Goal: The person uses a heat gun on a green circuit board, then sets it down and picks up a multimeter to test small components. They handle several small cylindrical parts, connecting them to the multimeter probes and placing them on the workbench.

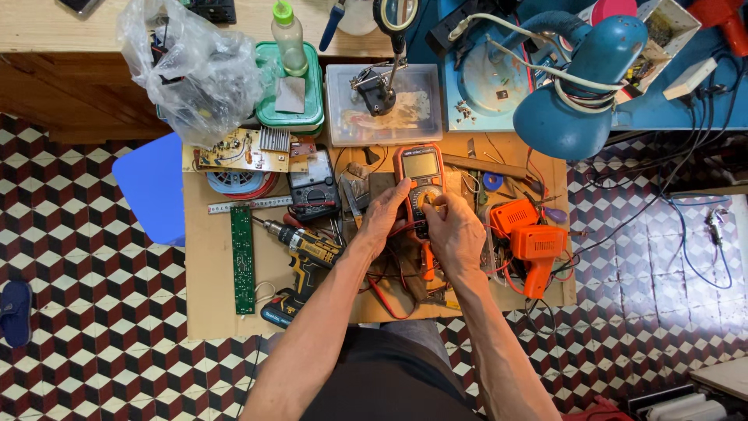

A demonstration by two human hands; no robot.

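Head view: your left hand (383, 214) grips the orange multimeter (421, 181) by its side, steadying it flat at board centre, display facing you; your right hand (454, 232) pinches its dial. At 9 o'clock lies the cordless drill (305, 257); at 3 o'clock, the orange soldering gun (536, 248), both within reach.

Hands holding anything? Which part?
Both are on the orange multimeter. Left hand grips its lower left edge; right hand has fingers at the dial on its lower face.
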